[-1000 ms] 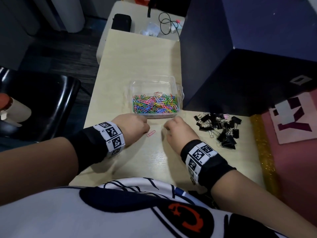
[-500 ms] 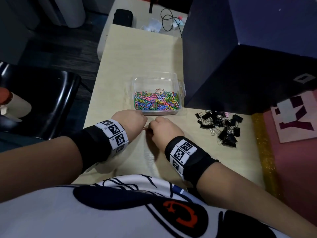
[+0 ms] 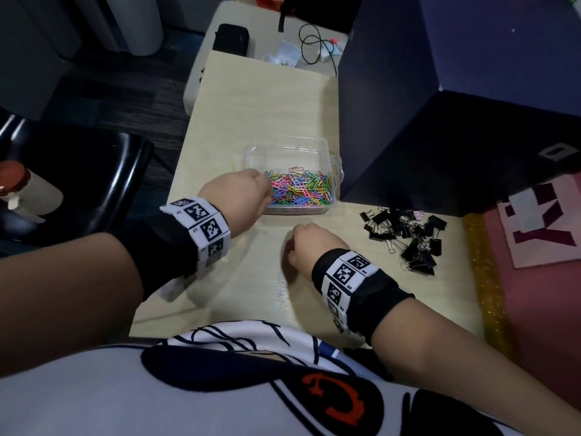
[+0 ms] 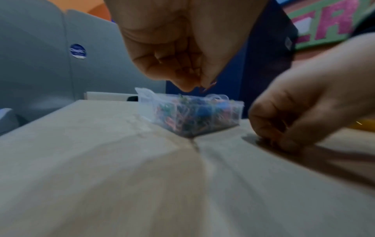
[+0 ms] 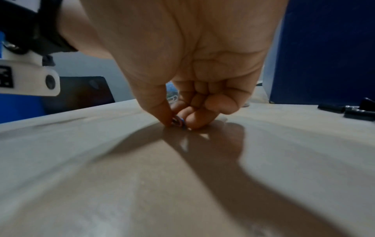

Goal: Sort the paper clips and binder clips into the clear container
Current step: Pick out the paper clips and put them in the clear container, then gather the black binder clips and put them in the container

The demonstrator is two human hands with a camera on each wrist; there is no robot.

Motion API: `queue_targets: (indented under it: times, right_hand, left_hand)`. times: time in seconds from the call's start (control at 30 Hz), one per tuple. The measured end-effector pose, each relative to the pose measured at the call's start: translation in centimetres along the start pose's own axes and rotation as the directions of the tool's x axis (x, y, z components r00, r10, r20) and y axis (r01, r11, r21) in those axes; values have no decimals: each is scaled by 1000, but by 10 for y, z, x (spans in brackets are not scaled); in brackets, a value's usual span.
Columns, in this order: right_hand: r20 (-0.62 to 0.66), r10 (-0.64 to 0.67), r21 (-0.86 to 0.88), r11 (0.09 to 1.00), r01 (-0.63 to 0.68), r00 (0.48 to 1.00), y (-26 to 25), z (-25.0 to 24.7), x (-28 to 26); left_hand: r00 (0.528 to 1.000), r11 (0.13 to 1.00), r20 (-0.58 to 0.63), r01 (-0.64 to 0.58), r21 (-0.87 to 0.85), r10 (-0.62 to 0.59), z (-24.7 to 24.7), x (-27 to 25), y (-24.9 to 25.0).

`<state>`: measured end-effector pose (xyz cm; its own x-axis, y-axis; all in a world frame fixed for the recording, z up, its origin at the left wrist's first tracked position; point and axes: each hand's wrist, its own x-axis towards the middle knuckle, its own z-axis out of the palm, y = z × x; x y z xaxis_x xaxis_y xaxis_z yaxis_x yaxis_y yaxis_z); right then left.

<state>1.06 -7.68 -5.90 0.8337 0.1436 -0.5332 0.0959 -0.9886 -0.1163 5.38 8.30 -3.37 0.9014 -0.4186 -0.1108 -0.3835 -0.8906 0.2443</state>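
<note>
The clear container [image 3: 334,171] sits on the counter [image 3: 267,99] in front of me, right beside a big dark blue box [image 3: 440,121]. It is partly full of bright paper clips [image 3: 301,188] in pink, green, blue and yellow.

My left hand [image 3: 239,196] is up over the near left corner of the container. Its fingers are curled together, and they pinch a small pink paper clip [image 4: 207,87] just above the pile.

My right hand [image 3: 309,243] is down on the counter, a little way in front of the container. Its thumb and fingers [image 5: 194,118] are pressed together on a small clip [image 5: 179,121] that lies on the wood. The clip looks blue and red, but it is blurry.

The black binder clips [image 3: 408,237] lie in a heap on the counter to the right of my right hand, near the blue box. None of them are in the container.

I wear black wristbands with white square tags [image 3: 204,225] on both arms. A black chair [image 3: 78,184] stands off to my left. A black pouch [image 3: 231,39] and a black cord [image 3: 314,42] lie on the far table.
</note>
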Motion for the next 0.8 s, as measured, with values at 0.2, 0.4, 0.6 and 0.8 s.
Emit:
queue_targets:
  times: [0.2,0.4,0.6,0.8]
  right_hand:
    - [-374,149,439,898,33,915,10,-33,8]
    - [-436,222,449,893,-3,872,24,-52,15]
    - [-348,100,233,972,-17,932,42,-45,19]
    - [-292,-26,113,992,61,956,41,-57,15]
  left_hand:
    - [1000,999,22,16,29,-16,-1,3,1]
    - [997,994,66,36,102,-42,13,-3,-1]
    - [988,984,156,-12,178,-16,16,0,-13]
    - [977,950,211,-97,297,34,-13,-4,-41]
